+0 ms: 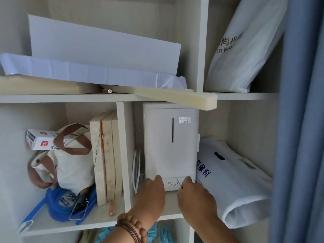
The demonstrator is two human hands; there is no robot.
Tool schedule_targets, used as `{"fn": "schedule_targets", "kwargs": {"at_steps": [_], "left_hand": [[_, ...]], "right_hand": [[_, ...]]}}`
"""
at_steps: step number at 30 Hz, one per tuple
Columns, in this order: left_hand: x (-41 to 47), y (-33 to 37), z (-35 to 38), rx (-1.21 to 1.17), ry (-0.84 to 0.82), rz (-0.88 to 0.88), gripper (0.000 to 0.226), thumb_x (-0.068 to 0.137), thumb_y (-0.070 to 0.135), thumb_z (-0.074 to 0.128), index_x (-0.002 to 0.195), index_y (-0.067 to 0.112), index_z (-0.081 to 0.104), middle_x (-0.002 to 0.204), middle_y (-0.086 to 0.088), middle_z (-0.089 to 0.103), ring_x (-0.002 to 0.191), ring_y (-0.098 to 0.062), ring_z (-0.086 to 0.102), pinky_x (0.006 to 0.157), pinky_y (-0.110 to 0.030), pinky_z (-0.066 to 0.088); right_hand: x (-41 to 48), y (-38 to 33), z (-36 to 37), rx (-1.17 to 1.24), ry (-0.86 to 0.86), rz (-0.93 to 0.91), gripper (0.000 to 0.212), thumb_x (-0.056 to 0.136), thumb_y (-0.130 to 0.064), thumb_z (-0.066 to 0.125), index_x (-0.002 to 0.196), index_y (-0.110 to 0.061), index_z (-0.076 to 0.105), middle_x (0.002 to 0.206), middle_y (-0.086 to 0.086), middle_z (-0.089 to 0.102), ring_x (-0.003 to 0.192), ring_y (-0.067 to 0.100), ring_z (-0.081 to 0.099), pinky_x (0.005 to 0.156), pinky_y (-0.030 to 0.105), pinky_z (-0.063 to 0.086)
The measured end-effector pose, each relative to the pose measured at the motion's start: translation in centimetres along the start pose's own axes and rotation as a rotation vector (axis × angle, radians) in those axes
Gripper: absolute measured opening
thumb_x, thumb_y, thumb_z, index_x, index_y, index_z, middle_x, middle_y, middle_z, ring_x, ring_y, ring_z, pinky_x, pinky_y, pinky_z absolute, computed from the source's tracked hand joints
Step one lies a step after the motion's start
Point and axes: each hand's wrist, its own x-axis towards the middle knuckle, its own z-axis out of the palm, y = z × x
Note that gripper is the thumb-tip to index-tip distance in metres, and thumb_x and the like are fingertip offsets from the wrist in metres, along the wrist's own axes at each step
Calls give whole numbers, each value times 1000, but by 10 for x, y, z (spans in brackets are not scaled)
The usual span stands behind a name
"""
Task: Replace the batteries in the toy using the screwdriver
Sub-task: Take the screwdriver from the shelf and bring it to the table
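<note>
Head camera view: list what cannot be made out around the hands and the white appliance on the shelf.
- Thin metal shaft beside the right hand: the hand hides its handle, so the tool cannot be identified.
- Lower corners of the tall white plastic appliance: covered by the left hand and the right hand.
- Small white label at its top right: print too small to read.
- Blue items below the shelf: cut off by the bottom edge.
- No toy is identifiable.

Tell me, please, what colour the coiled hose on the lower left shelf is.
Blue hose, clearest in the head view.
</note>
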Motion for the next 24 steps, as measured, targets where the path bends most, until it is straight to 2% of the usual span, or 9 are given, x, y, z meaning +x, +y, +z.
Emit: {"fn": "schedule_targets", "kwargs": {"at_steps": [5, 8, 9, 12, 13, 15, 17, 20, 24], "left_hand": [[-20, 3, -14, 33, -75, -35, 29, 94, 0, 40, 121, 9, 42, 109, -11, 52, 88, -20, 53, 68, -27, 41], [-40, 0, -27, 58, -77, -166, 48, 94, -5, 41, 140, 7, 34, 137, -17, 44, 116, -29, 55, 91, -34, 46], [-47, -5, -32, 59, -52, -183, 49, 95, -3, 42, 142, 7, 33, 138, -17, 45, 119, -29, 54, 96, -35, 46], [-76, -24, -53, 46, 15, -205, 22, 98, 8, 46, 120, 5, 47, 116, -14, 59, 95, -25, 59, 80, -31, 48], [-88, -31, -61, 23, 30, -249, 20, 98, 15, 49, 115, 5, 48, 111, -14, 61, 93, -26, 61, 76, -31, 47], [-116, -41, -77, -30, 53, -323, 29, 96, 28, 57, 111, 5, 49, 104, -14, 64, 93, -30, 63, 72, -33, 46], [-151, -53, -93, -3, 108, -366, 32, 92, 32, 63, 105, 7, 50, 98, -12, 64, 91, -30, 64, 68, -32, 44], [-212, -78, -115, 84, 220, -463, 20, 90, 28, 62, 90, 15, 46, 93, -10, 65, 87, -31, 64, 69, -34, 48], [-295, -119, -152, 183, 285, -635, 24, 92, 39, 55, 84, 18, 48, 90, -11, 67, 86, -34, 65, 70, -36, 52]], "right_hand": [[-17, -11, -13, 20, 14, -77, 19, 103, -27, 39, 108, -19, 55, 98, 2, 71, 77, 20, 57, 62, 30, 42], [-31, -24, -16, 29, -28, -142, 18, 102, -23, 38, 106, -20, 56, 92, 0, 70, 72, 20, 62, 55, 28, 40], [-35, -29, -18, 33, -36, -173, 18, 102, -22, 38, 105, -20, 56, 90, -1, 69, 72, 20, 63, 53, 28, 39], [-52, -46, -22, 95, -69, -277, 17, 100, -19, 37, 100, -19, 54, 86, 1, 66, 75, 22, 64, 50, 30, 34], [-60, -53, -23, 113, -83, -316, 16, 99, -18, 37, 97, -18, 53, 84, 1, 64, 74, 23, 62, 49, 30, 33], [-76, -69, -24, 153, -108, -383, 13, 97, -16, 39, 94, -17, 52, 82, 1, 63, 71, 25, 59, 51, 30, 39], [-94, -90, -22, 186, -132, -446, 16, 96, -14, 39, 97, -16, 55, 87, 6, 68, 77, 29, 64, 61, 34, 48], [-128, -129, -18, 233, -211, -541, 20, 98, -18, 39, 105, -15, 58, 99, 8, 70, 91, 33, 68, 66, 35, 45], [-189, -192, -14, 282, -308, -734, 22, 100, -29, 37, 108, -18, 54, 103, 6, 70, 95, 30, 67, 68, 35, 49]]}}
